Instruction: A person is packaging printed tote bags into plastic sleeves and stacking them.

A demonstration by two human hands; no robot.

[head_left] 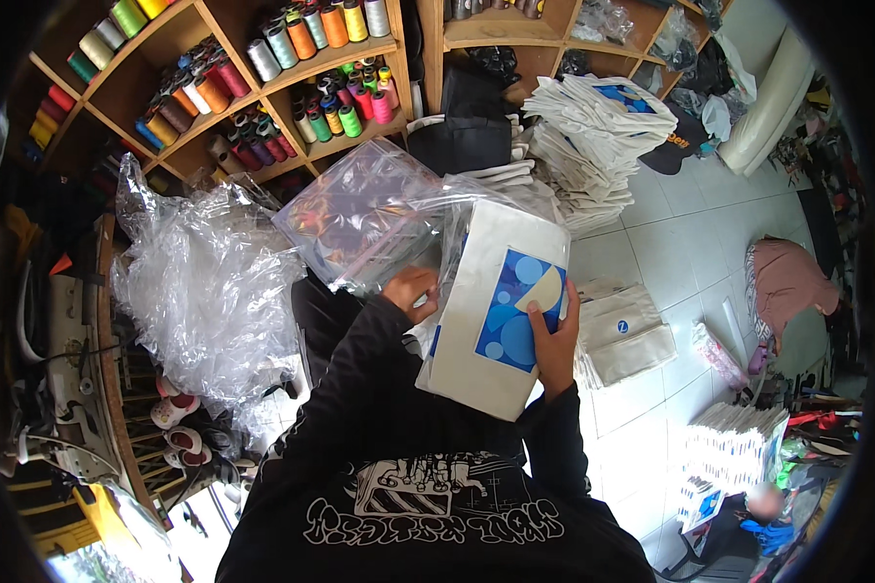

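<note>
My right hand (556, 340) grips the right edge of a folded white cloth bag (476, 340) with a blue square print of pale circles. The bag's upper end sits inside the mouth of a clear plastic sleeve (365, 209). My left hand (410, 290) pinches the plastic at the bag's left edge. Both sleeves are black. The bag is tilted, its lower corner pointing toward my chest.
A heap of crumpled clear plastic (204, 287) lies at my left. Wooden shelves (292, 78) hold thread cones. Stacks of white bags (603, 126) sit ahead, more bags (627, 330) on the tiled floor, another stack (734, 447) lower right beside a seated person (763, 505).
</note>
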